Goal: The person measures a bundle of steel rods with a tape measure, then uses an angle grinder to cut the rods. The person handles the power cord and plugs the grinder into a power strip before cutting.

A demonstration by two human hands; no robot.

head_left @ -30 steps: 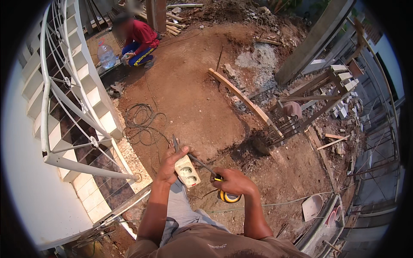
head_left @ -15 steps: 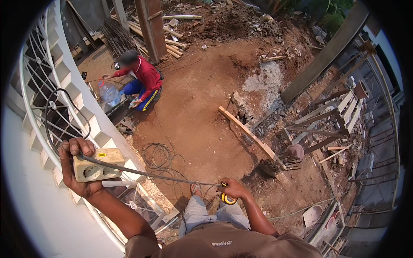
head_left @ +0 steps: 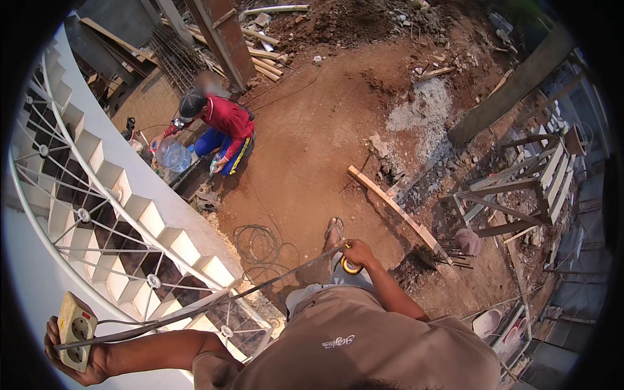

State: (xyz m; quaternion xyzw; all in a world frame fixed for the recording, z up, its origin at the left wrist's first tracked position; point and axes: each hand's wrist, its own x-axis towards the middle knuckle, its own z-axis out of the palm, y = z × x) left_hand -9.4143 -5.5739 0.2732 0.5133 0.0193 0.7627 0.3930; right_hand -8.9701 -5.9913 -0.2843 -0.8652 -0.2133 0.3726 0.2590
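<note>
At the lower-left edge, my left hand (head_left: pixel 91 366) grips a cream power socket strip (head_left: pixel 77 331), with a dark cable (head_left: pixel 130 321) trailing from it. A long, flat dark strip (head_left: pixel 195 303), apparently a tape blade, stretches from this hand across my body. Its other end meets a yellow-and-black tape measure (head_left: pixel 351 266) held in my right hand (head_left: pixel 359 255), which is closed around it over my leg. My sandalled foot (head_left: pixel 334 233) rests on the dirt beyond.
White curved stairs with railing (head_left: pixel 83 214) run along the left. A person in red (head_left: pixel 227 120) crouches by a water jug (head_left: pixel 174 156). Coiled cable (head_left: pixel 257 246), a plank (head_left: pixel 390 205), rubble, a concrete post (head_left: pixel 494 97) and a wooden frame (head_left: pixel 507 201) occupy the ground ahead and right.
My left hand has swung out to the lower left with the socket strip, and the dark strip spans much farther. The view has shifted. The crouching person now reaches toward the jug.
</note>
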